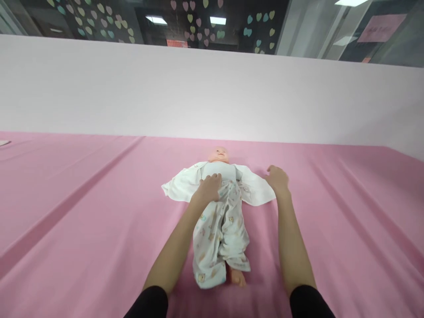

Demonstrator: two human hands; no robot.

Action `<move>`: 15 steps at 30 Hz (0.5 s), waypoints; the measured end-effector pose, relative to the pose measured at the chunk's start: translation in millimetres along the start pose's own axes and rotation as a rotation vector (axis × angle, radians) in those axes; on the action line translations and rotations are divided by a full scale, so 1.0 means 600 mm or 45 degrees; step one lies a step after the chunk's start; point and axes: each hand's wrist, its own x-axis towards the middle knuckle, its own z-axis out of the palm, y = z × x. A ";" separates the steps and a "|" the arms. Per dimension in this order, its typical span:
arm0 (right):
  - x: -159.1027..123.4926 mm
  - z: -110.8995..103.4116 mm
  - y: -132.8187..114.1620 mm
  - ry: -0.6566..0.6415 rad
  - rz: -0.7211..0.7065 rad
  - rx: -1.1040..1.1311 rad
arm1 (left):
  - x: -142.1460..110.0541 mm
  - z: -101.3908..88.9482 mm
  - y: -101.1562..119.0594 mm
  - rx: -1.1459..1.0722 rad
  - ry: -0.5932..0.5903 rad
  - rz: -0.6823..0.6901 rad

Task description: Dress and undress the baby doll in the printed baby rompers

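A baby doll (219,154) lies on its back, head away from me, on a pink sheet. It wears loose white trousers (208,238) with a small animal print, and one bare foot pokes out of the right leg. Its white shirt (182,183) is spread out to both sides. My left hand (210,187) is over the doll's waist with its fingers curled; what they hold, if anything, is hidden. At the shirt's right outer edge is my right hand (278,180), fingers bent and closed at the cloth.
The pink sheet (99,229) spreads widely around the doll, with long creases on both sides. A white low wall (212,97) runs behind it, below glass with paper hearts. Part of a pale flat item (4,142) shows at the far left edge.
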 end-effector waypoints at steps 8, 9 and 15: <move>-0.141 0.058 -0.092 -0.290 -1.036 0.030 | -0.070 0.082 0.002 0.097 0.162 0.093; -0.155 0.066 -0.092 -0.223 -0.981 -0.030 | -0.085 0.096 0.001 0.091 0.242 0.096; -0.211 0.116 -0.059 0.032 -0.891 -0.088 | -0.143 0.151 -0.011 -0.044 0.619 0.083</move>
